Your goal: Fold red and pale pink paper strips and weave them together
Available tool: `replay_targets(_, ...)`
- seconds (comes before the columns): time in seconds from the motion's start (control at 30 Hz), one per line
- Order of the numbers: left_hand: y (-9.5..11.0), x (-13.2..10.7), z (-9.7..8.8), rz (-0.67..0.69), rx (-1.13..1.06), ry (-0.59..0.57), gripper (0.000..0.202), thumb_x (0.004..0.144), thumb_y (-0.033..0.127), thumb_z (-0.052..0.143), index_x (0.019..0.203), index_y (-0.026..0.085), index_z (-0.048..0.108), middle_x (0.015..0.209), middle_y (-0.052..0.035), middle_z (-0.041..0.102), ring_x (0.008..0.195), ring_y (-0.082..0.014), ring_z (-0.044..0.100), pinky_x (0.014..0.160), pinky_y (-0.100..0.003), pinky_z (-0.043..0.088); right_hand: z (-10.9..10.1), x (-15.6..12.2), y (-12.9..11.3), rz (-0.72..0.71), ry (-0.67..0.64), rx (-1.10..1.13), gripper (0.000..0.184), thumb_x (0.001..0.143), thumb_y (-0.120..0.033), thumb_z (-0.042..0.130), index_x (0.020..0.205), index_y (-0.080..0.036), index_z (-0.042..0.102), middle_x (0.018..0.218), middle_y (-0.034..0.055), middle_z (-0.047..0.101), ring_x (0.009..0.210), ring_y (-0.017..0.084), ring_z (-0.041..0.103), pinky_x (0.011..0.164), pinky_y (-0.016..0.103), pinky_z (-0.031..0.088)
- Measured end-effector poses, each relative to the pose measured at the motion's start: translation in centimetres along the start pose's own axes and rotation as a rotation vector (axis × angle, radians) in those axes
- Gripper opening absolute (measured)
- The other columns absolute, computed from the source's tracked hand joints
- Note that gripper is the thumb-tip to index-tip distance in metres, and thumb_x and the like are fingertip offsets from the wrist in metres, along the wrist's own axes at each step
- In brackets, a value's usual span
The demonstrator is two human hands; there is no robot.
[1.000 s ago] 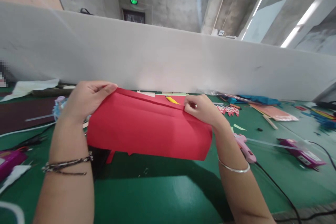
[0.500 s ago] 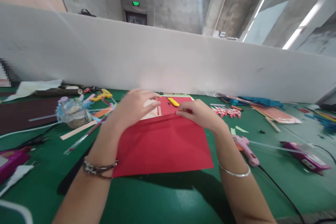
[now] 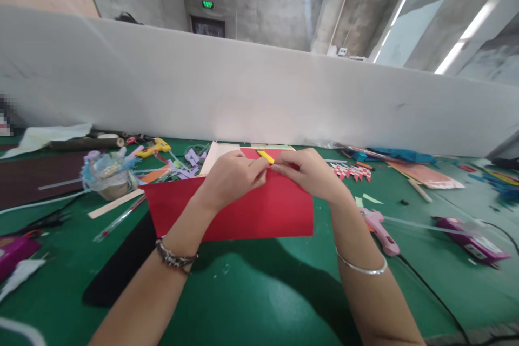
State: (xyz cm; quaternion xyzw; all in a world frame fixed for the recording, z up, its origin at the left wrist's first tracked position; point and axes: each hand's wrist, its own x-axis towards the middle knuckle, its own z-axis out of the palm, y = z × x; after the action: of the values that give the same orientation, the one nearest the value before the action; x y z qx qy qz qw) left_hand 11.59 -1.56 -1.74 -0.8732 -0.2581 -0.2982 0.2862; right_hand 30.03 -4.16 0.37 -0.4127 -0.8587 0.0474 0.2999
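A sheet of red paper (image 3: pixel 259 211) is held up off the green table, its top edge pinched between my two hands. My left hand (image 3: pixel 234 177) closes its thumb and fingers on that edge near the middle. Close beside it, my right hand (image 3: pixel 304 170) grips the same edge with thumb and forefinger. The sheet hangs toward me, and its left corner sticks out past my left wrist. Just behind the fingertips lies a yellow cutter-like tool (image 3: pixel 266 157) on more red paper (image 3: pixel 248 154). The fingers hide part of the held edge.
On the right are a pink glue gun (image 3: pixel 381 231), a purple device (image 3: pixel 470 239) and red-and-white checked pieces (image 3: pixel 352 172). At left stand a jar with blue trim (image 3: pixel 110 175), a yellow glue gun (image 3: pixel 156 147) and a black flat object (image 3: pixel 117 265). A white partition (image 3: pixel 259 92) runs behind.
My left hand has moved right and closed on the paper's top edge beside my right hand. The sheet has shifted left and turned, and its lower edge sits higher.
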Motion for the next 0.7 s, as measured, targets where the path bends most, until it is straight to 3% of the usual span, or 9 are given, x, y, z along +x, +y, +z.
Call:
replay_targets(0.23,-1.7,-1.0,1.1,-0.043,0.087,0.127,0.024,0.075,0.011,0.038,0.06,0.019,0.054,0.045,0.0028,0.049,0.045,-0.0109,0.042,0.055,-0.023,0.036,-2.0,-1.0,1.3,0.073,0.091,-0.058,0.026,0.084,-0.032,0.046,0.066,-0.016,0.056,0.058,-0.0008,0.052,0.054,0.009,0.041,0.054,0.022,0.028)
replay_targets(0.53,-5.6,-3.8,1.9,-0.278,0.219,-0.021,0.023,0.078,0.017,0.037,0.065,0.021,0.056,0.047,0.0,0.051,0.052,-0.0153,0.051,0.056,-0.026,0.035,-4.3,-2.9,2.7,0.205,0.175,-0.122,0.027,0.083,-0.033,0.045,0.064,-0.016,0.055,0.056,0.0,0.052,0.054,0.011,0.044,0.052,0.023,0.031)
replay_targets(0.7,-7.7,-5.6,2.2,-0.515,0.29,-0.06,0.023,0.078,0.024,0.036,0.069,0.02,0.057,0.048,-0.0024,0.051,0.055,-0.0196,0.053,0.053,-0.027,0.031,-5.0,-3.5,3.2,0.22,0.22,-0.145,0.027,0.082,-0.034,0.045,0.065,-0.016,0.055,0.056,-0.0005,0.05,0.052,0.01,0.043,0.05,0.022,0.032)
